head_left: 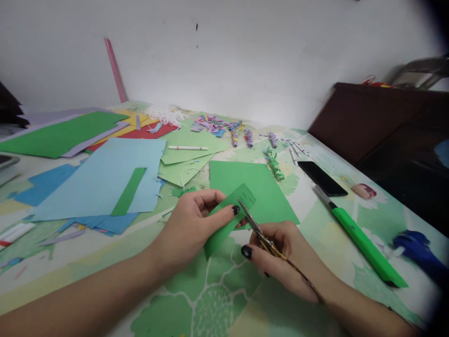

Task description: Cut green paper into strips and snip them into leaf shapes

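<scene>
My left hand [199,217] pinches a strip of green paper [220,238] between thumb and fingers, tilted up to the right. Several thin parallel slits run in from the strip's upper right edge. In my right hand [284,257] is a pair of scissors [261,236] with gold-coloured handles; the blade tips meet the strip beside my left thumb. Beneath and behind the hands lies a larger green sheet [242,178] on the table. Another green strip [129,192] rests on a light blue sheet [94,173] at the left.
A green utility knife [365,243], black phone [322,178] and blue object [417,248] lie at the right. Behind are curled green paper [275,164], purple paper rolls [249,138], markers [296,150] and paper scraps [210,123]. Coloured sheets [66,133] are stacked far left.
</scene>
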Motion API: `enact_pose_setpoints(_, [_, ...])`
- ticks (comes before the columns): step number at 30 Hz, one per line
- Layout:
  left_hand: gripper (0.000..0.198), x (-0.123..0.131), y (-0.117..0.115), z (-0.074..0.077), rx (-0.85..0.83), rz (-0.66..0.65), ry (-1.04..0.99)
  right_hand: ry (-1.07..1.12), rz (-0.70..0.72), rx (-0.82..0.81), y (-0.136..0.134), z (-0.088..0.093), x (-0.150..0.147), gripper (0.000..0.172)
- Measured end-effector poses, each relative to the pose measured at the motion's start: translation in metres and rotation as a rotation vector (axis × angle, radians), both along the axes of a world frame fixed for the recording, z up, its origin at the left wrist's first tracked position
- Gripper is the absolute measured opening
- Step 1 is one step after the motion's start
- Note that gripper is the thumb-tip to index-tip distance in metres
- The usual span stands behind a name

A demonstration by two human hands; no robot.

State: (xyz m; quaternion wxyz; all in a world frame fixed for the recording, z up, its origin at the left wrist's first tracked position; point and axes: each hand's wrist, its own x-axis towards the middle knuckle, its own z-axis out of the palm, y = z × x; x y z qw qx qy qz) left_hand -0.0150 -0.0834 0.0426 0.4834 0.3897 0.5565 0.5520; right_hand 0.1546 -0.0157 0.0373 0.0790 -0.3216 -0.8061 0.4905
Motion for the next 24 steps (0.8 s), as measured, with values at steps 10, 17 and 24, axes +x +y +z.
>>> enact_pose_setpoints(10, [0.012, 0.0005, 0.0000, 0.0003, 0.014, 0.000, 0.030, -0.022, -0.011, 0.047, -0.0019, -0.0003, 0.0008, 0.031])
enact_pose_setpoints(17, [0.012, 0.0013, 0.0006, 0.0029, 0.021, 0.020, 0.064, -0.040, -0.025, 0.118, -0.0017, -0.0015, -0.0023, 0.033])
enact_pose_setpoints(24, [0.011, 0.0009, 0.0010, 0.0011, 0.012, 0.007, 0.047, -0.062, -0.033, 0.159, -0.0008, -0.0019, -0.0029, 0.035])
